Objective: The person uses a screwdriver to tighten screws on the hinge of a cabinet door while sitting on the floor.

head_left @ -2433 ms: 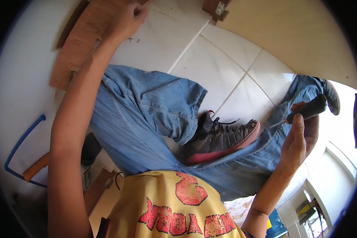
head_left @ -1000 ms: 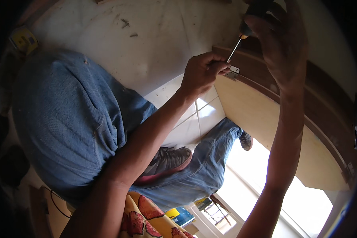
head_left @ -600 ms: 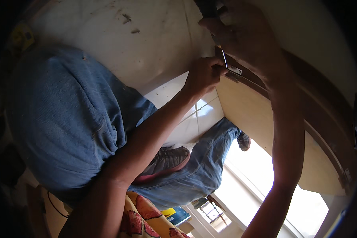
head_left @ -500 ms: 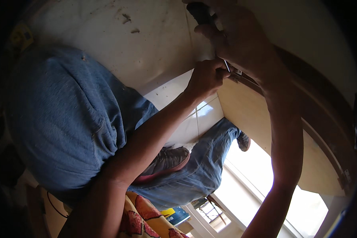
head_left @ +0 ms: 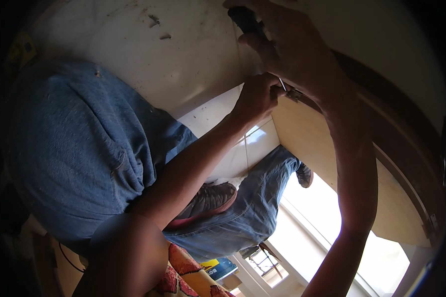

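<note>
Has brought dark-handled screwdriver (head_left: 248, 22) from above jeans leg (head_left: 257, 203) to just beside hinge (head_left: 294, 95) on pale panel (head_left: 312, 136), far right; so apparently busy two-handed there now. Wraps handle in right hand (head_left: 293, 47); pinches with left hand (head_left: 256, 96) by shaft tip (can't tell on what, too dark). Note bold lettering on blue-and-yellow box (head_left: 219, 269), near middle; can't read cropped red-printed shirt (head_left: 183, 260).

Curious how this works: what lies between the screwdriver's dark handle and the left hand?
Part of the right hand and the thin metal shaft lie there, in the head view.
</note>
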Demonstrator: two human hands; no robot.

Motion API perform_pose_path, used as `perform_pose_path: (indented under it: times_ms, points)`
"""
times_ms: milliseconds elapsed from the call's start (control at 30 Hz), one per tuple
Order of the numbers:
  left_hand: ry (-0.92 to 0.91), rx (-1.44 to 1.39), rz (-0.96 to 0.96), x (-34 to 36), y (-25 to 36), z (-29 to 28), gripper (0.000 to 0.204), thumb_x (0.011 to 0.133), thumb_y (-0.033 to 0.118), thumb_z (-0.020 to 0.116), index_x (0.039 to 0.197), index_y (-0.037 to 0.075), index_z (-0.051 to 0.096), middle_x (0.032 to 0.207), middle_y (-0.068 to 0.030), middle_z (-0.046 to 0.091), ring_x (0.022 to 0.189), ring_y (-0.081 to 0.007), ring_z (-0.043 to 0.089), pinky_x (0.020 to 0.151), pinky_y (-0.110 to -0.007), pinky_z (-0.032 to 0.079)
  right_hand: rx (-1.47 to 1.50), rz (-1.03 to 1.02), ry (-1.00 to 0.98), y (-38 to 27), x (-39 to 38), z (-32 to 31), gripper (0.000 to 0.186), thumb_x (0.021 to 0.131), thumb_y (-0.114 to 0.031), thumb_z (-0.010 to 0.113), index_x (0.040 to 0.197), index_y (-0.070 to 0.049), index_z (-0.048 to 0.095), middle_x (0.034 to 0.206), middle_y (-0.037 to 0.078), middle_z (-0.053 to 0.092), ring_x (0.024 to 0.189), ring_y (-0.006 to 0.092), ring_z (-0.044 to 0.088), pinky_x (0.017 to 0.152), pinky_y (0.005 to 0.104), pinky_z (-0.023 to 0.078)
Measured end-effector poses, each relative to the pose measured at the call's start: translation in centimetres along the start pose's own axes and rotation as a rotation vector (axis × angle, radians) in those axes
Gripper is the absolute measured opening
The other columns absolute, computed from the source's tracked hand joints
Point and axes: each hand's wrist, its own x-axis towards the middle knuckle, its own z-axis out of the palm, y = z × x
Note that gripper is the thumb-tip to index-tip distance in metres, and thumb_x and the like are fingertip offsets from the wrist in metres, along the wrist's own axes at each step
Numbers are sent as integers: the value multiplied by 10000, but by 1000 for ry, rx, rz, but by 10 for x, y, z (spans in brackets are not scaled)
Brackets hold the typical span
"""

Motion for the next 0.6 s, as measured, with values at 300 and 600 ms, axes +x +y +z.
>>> perform_pose_path:
  times_ms: [300, 600]
  points:
    - [33, 111, 72, 0, 8, -3, 98, 886, 75, 700, 940, -4, 722, 923, -213, 709, 860, -346, 704, 784, -424, 530, -71, 39, -2, -10, -3, -1, 410, 899, 7, 654, 1278, -22, 502, 1015, 253, 650, 935, 417, 665, 808, 474, 521]
    - [47, 113, 46, -1, 16, -6, 123, 893, 55, 683, 1000, 1, 711, 947, -210, 713, 889, -352, 702, 810, -436, 531, -126, 21, -16, -4, 2, 3, 435, 883, 5, 661, 1289, -21, 507, 999, 255, 653, 930, 424, 660, 813, 490, 518]
